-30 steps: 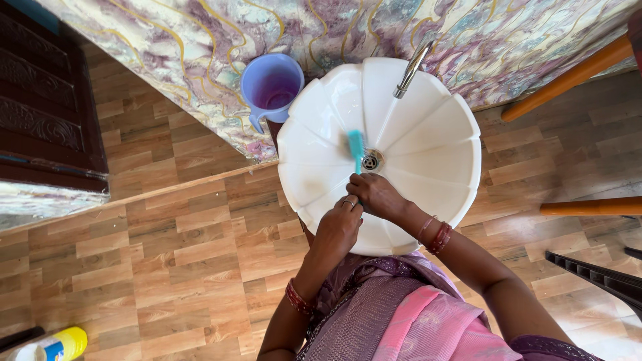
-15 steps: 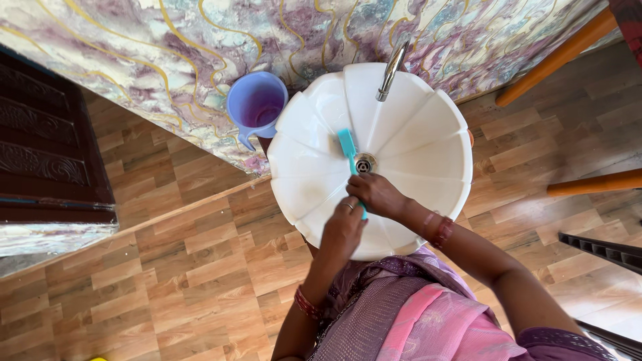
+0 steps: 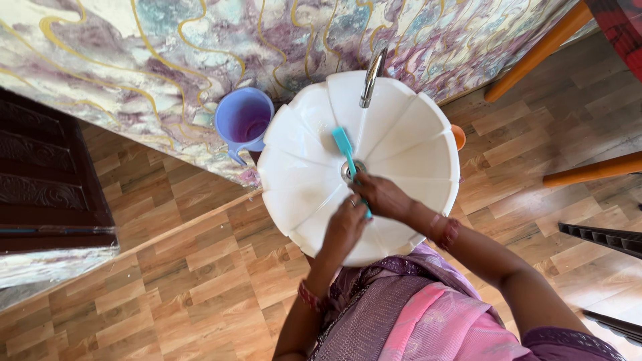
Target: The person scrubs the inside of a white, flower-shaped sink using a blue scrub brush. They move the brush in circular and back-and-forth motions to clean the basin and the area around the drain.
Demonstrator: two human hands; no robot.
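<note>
A white fluted sink (image 3: 414,127) stands against a marbled wall, with a metal tap (image 3: 372,77) over its bowl. My right hand (image 3: 381,195) grips the handle of a teal brush (image 3: 343,142), whose head lies in the bowl beside the drain. My left hand (image 3: 344,227) rests on the near rim of the sink and touches the lower end of the brush handle. Both wrists wear red bangles.
A purple plastic mug (image 3: 242,122) sits just left of the sink. A dark wooden door (image 3: 47,180) is at the far left. Orange wooden legs (image 3: 592,168) and a black stand (image 3: 602,237) are at the right, on wood-pattern floor tiles.
The brush head has shifted up and left in the bowl, away from the drain. My hands have come closer together over the near rim, and the view has shifted.
</note>
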